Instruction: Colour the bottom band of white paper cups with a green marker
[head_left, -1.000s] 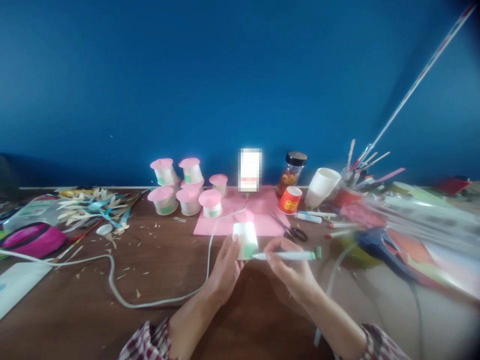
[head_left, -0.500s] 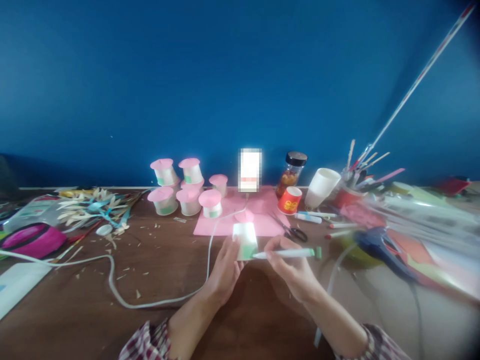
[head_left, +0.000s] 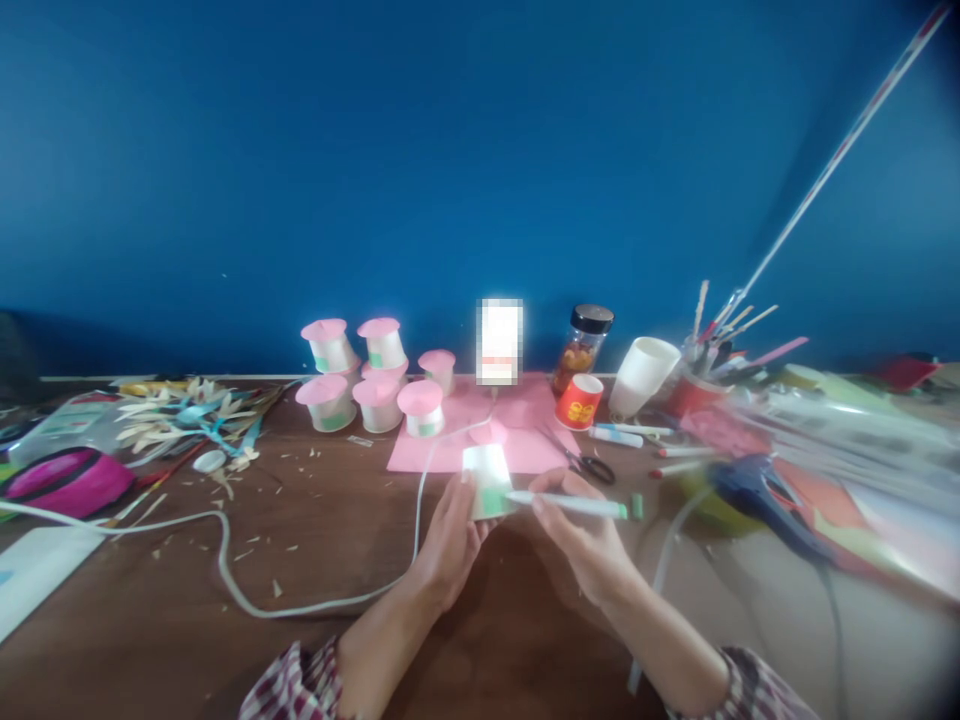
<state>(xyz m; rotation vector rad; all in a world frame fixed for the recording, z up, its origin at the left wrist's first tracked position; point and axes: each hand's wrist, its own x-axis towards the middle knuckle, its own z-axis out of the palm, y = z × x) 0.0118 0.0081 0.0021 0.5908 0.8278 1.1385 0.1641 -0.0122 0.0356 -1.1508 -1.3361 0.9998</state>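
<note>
My left hand grips a small white paper cup, held upside down above the brown table, with a green patch near its lower edge. My right hand pinches a white marker with a green end; its tip touches the green patch on the cup. A green marker cap lies just right of the marker. Behind the cup lies a pink paper sheet.
Several white cups with pink tops stand at the back left. A white cable loops across the table. Scissors, a red cup, a jar, a white cup, a blue glue gun and a brush holder crowd the right.
The cup has tilted slightly and the marker tip has shifted a little left and up on the green patch. Both hands stay in the same place.
</note>
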